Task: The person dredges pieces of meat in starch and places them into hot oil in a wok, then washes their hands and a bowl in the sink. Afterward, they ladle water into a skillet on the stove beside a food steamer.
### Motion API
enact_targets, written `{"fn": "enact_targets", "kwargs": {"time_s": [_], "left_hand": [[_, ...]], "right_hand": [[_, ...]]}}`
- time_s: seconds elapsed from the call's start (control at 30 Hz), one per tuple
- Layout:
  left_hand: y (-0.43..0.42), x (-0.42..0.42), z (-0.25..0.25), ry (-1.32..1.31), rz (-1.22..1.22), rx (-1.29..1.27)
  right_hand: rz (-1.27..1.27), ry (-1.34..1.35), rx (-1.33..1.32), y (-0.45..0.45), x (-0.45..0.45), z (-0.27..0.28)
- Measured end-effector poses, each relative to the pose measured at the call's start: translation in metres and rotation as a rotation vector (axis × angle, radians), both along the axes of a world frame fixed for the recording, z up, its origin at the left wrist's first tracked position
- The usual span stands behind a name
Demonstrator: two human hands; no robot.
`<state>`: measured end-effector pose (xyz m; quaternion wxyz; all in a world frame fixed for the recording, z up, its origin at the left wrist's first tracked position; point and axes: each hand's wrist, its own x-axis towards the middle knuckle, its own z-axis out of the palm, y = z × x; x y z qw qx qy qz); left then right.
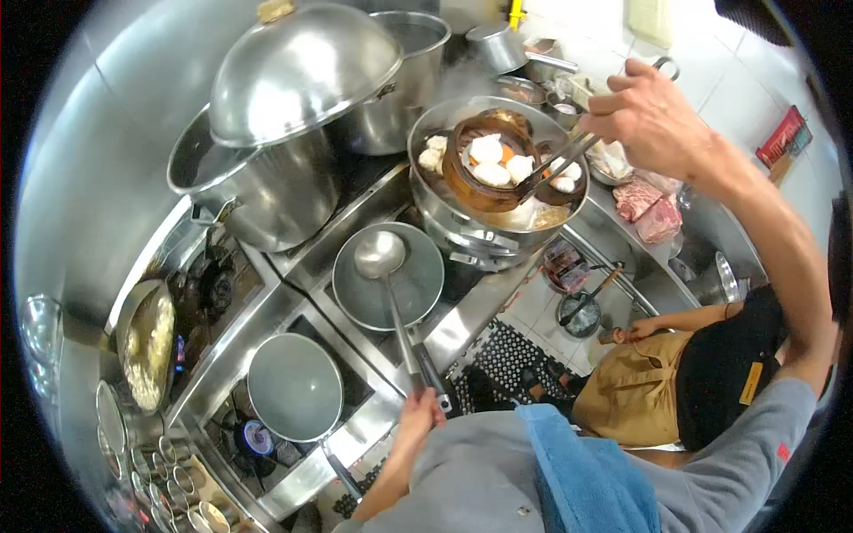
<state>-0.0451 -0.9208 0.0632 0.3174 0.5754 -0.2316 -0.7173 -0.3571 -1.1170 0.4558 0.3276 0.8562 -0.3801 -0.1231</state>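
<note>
A round bamboo steamer basket (pixel 462 182) with several white buns (pixel 491 174) and something orange sits tilted in a large metal steamer pot (pixel 426 200). My right hand (pixel 653 120) is closed around the handles of long metal tongs (pixel 555 167), whose tips reach the basket's right edge. Low in the middle, my left hand (pixel 419 417) grips the handle of a metal ladle (pixel 380 255). The ladle's bowl lies over a round pot (pixel 346 302) of cloudy liquid, and that pot's black handle passes beside my left hand.
Tall stockpots (pixel 284 200) stand at the back left under a domed lid (pixel 306 75). Another pan (pixel 295 387) and a wok (pixel 147 346) sit on the stove, with blue flames nearby. Raw meat (pixel 657 219) lies on the right counter. A co-worker (pixel 640 382) stands at the right.
</note>
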Motion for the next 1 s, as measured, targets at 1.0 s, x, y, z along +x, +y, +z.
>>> {"fn": "enact_targets", "kwargs": {"time_s": [1.0], "left_hand": [[0.112, 0.073, 0.096, -0.869, 0.084, -0.214]], "right_hand": [[0.078, 0.109, 0.415, -0.042, 0.179, -0.272]]}}
